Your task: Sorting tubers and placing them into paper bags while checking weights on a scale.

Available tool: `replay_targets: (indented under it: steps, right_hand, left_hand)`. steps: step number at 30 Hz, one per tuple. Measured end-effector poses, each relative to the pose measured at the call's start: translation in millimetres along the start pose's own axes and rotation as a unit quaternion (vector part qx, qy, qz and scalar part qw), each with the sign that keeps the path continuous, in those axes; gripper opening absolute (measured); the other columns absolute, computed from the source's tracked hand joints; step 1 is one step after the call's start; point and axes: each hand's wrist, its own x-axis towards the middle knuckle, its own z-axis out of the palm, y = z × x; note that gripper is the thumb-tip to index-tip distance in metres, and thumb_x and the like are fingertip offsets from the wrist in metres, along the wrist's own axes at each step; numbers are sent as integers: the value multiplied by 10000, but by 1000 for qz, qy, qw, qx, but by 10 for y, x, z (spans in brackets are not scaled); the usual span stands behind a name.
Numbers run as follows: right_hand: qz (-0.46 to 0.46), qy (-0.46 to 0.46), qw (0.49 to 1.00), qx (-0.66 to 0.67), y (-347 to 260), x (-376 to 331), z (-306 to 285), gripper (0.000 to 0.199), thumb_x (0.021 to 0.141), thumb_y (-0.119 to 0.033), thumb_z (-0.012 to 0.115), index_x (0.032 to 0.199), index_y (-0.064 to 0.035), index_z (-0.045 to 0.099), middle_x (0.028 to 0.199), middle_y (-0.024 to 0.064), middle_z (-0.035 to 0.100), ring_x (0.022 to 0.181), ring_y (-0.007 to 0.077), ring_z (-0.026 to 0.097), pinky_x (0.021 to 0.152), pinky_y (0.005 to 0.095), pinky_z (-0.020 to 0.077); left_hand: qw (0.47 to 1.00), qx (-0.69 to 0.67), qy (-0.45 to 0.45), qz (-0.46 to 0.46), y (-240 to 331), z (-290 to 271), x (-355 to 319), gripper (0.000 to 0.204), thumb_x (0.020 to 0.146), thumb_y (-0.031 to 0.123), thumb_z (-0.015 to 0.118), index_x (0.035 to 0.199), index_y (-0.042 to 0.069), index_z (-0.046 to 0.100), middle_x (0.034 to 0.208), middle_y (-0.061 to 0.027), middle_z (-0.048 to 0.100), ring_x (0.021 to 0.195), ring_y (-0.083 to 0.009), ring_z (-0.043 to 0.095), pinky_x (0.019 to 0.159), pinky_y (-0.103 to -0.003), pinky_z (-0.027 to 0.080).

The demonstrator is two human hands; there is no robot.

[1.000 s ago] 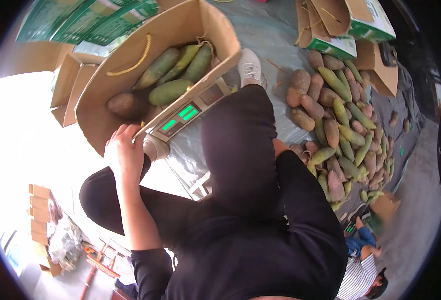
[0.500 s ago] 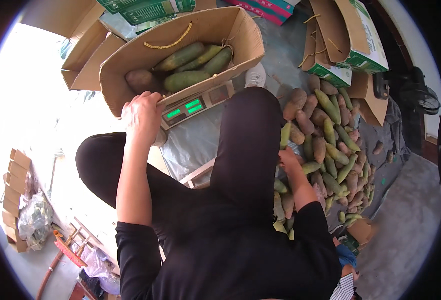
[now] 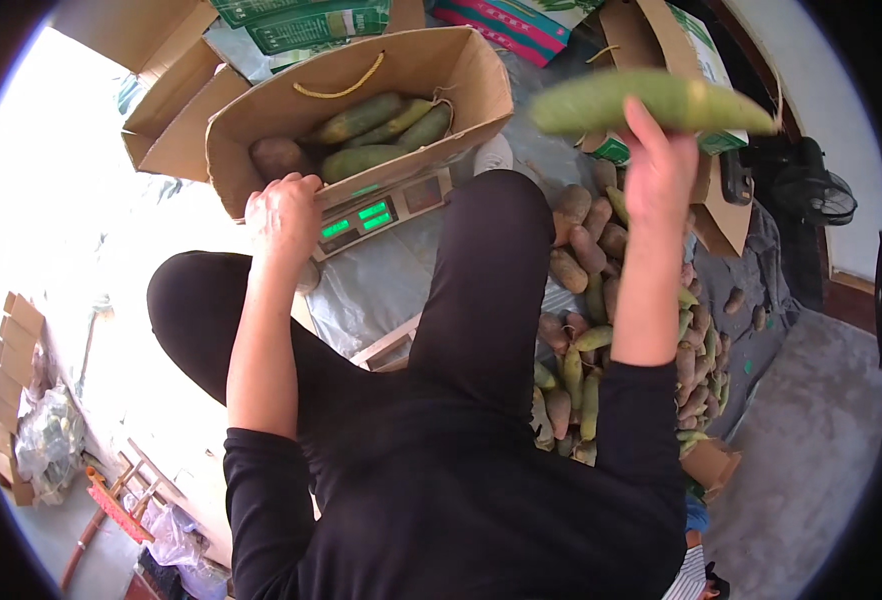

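Observation:
My right hand (image 3: 658, 170) is raised at the upper right, its fingers closed around a long green radish (image 3: 601, 100) held level, with a paler end to the right. My left hand (image 3: 283, 215) grips the near rim of an open cardboard box (image 3: 361, 62) with a yellow rope handle, fingers curled over the edge. Inside the box lie several green radishes (image 3: 364, 160) and a brownish one (image 3: 277, 157). The box stands on a digital scale (image 3: 401, 212) with lit green displays. A heap of green and reddish-brown radishes (image 3: 583, 248) spreads beyond my right leg, partly hidden by my right arm.
More cardboard boxes (image 3: 186, 125) stand at the upper left and upper right. A black fan (image 3: 811, 190) is by the right wall. At the lower left are a wooden chair (image 3: 151, 480) and plastic bags (image 3: 51, 440). Another person's striped sleeve (image 3: 689, 575) shows at the bottom right.
My right hand has risen from the heap to the upper right with a green radish in it. My left hand has stayed on the box rim.

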Motion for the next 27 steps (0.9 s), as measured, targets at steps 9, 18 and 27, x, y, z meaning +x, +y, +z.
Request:
replay_targets:
  steps: [9,18,27]
  right_hand:
    - [199,-112,973,-18,600,-138,363,277,828,-187,674,1047,-34,600,924,25,638,820,97,606,679,224,456]
    - [366,136,889,-239,1867,-1573,-1777,185,794,-146,668,937,-29,646,778,31,628,706,113,595,598,260,472]
    - [467,42,707,-529,2647,-3003,-2578,229,731,-168,687,931,-69,636,821,125,648,773,294,627,670,382,501]
  left_hand:
    - [999,29,-28,4,-2,-39,-20,145,753,196,660,850,89,638,843,-93,606,861,-309,599,734,-428,462]
    - [999,4,-37,15,-146,98,76,167,786,211,633,887,78,631,864,-104,607,825,-323,597,693,-417,455]
    - [996,-79,-35,15,-127,128,50,135,783,77,623,894,1,620,789,-118,576,712,-269,573,649,-344,441]
